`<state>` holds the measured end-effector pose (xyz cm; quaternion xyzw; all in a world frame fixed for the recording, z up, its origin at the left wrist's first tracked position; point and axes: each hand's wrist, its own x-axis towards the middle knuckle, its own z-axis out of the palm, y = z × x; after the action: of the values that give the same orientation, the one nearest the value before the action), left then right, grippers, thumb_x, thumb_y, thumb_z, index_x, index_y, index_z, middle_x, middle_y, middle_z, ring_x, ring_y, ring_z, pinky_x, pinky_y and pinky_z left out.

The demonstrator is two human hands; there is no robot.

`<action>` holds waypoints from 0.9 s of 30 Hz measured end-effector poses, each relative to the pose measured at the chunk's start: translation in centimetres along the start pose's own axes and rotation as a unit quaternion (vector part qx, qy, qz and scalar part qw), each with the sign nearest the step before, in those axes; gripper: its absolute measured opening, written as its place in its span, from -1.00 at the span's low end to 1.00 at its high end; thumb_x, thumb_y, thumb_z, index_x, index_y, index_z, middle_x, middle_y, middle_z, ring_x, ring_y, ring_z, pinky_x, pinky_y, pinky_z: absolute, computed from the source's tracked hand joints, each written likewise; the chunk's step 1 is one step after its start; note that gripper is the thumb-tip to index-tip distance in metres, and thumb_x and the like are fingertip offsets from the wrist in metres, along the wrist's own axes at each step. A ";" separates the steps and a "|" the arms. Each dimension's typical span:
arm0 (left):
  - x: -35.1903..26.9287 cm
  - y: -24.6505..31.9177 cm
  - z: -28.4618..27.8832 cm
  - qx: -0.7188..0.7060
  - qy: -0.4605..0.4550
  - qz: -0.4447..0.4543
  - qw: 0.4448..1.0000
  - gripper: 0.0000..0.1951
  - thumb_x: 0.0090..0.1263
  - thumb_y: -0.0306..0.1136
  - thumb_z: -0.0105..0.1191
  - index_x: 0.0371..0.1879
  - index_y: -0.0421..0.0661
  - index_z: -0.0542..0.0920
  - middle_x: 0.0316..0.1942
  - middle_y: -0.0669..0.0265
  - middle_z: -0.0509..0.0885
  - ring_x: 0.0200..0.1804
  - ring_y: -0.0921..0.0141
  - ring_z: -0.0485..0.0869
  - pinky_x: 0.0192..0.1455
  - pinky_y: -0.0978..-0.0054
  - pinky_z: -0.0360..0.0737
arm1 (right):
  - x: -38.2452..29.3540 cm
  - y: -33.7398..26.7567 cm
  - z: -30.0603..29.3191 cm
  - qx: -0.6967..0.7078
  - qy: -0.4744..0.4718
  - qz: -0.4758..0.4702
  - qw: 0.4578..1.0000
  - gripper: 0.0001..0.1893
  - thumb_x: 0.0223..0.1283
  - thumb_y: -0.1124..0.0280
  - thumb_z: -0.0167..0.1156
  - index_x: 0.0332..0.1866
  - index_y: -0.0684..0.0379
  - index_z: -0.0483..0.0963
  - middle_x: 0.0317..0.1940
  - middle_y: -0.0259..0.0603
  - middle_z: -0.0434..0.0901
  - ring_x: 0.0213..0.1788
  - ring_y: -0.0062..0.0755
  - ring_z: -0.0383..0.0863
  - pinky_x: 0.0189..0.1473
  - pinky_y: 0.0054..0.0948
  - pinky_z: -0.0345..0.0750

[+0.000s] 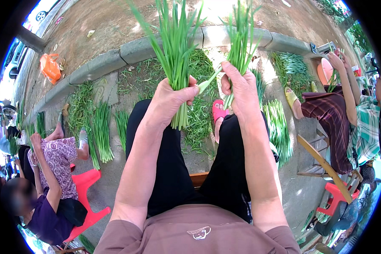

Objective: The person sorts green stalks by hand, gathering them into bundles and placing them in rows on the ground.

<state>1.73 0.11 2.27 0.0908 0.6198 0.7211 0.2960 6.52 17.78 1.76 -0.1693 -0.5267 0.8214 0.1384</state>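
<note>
My left hand (pixel 174 100) is closed around a thick bunch of garlic chives (pixel 177 54), leaves upward and cut pale ends pointing down. A smaller bunch of chives (pixel 241 38) is in the grip of my right hand (pixel 239 84). Between the two thumbs stretches a single pale stalk (pixel 208 83), pinched by the right thumb and touching the left thumb tip. Both bunches are raised above my knees. Beneath them, loose green trimmings (pixel 198 123) cover the pavement between my legs.
A stone kerb (pixel 106 63) curves ahead, with an orange bag (pixel 50 68) beyond it. Chive bundles lie at left (pixel 102 133) and right (pixel 277 127). One person sits on a red plastic stool (pixel 85 187) at left; another sits at right, near a wooden chair (pixel 324 166) and pink basin (pixel 325 71).
</note>
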 end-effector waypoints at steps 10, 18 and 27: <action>0.5 -0.8 -1.1 -0.064 0.046 0.025 0.997 -0.82 0.21 -0.49 0.20 -0.23 -0.15 0.54 -0.42 0.36 0.55 -0.43 0.52 0.52 -0.34 0.57 0.48 | 0.8 0.0 -1.3 0.132 0.094 -0.038 0.986 -0.88 0.21 0.43 0.24 -0.31 0.19 0.44 -0.43 -0.31 0.49 -0.63 -0.65 0.35 -0.67 -0.63 0.24; 0.4 -0.3 -1.0 -0.100 0.116 -0.003 0.988 -0.79 0.27 -0.40 0.21 -0.17 -0.18 0.58 -0.44 0.39 0.58 -0.46 0.58 0.52 -0.40 0.62 0.49 | 1.0 -0.5 -2.4 0.156 0.074 0.003 0.985 -0.87 0.26 0.42 0.19 -0.23 0.25 0.47 -0.41 -0.28 0.51 -0.60 -0.66 0.32 -0.63 -0.66 0.24; 0.7 -1.0 -0.4 -0.085 0.054 0.020 0.995 -0.78 0.25 -0.46 0.20 -0.13 -0.17 0.62 -0.24 0.36 0.64 -0.42 0.60 0.51 -0.37 0.62 0.51 | 0.0 0.0 -0.6 -0.004 -0.070 0.045 0.997 -0.81 0.20 0.37 0.27 -0.19 0.25 0.53 -0.38 -0.28 0.60 -0.62 -0.72 0.35 -0.63 -0.69 0.19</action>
<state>1.30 0.19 1.06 0.0389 0.5690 0.7811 0.2544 6.75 18.29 1.57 -0.1358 -0.5303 0.8345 0.0632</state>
